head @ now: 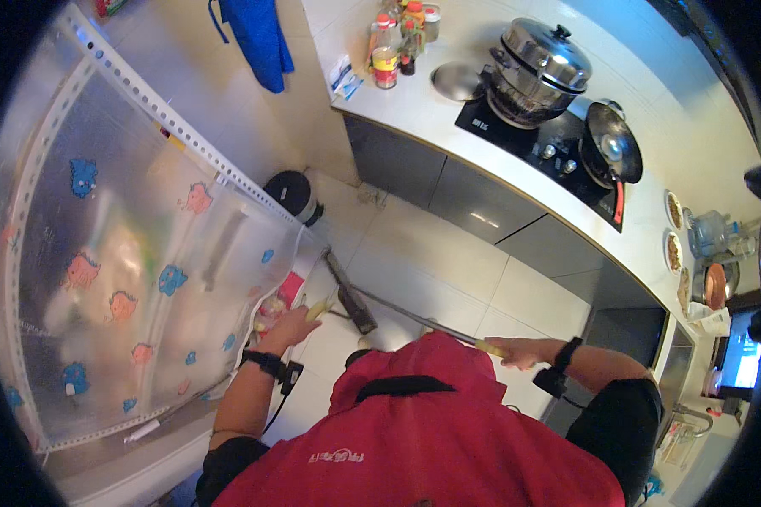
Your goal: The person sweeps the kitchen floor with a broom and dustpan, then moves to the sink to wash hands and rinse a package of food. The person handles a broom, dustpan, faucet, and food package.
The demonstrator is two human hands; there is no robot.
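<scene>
My right hand is closed around the yellow grip of a long-handled floor-cleaning tool. Its thin dark shaft slants away to the left, towards a long, narrow dark head low over the pale floor tiles. My left hand grips another yellow handle beside the covered shelf. A short dark rod shows beyond that handle; whether it joins the same head, I cannot tell. My red apron hides part of the floor below.
A shelf under a translucent printed plastic cover stands close on the left. A round black container sits by the wall. Grey cabinets support a counter with a steel steamer pot, a wok, bottles and plates.
</scene>
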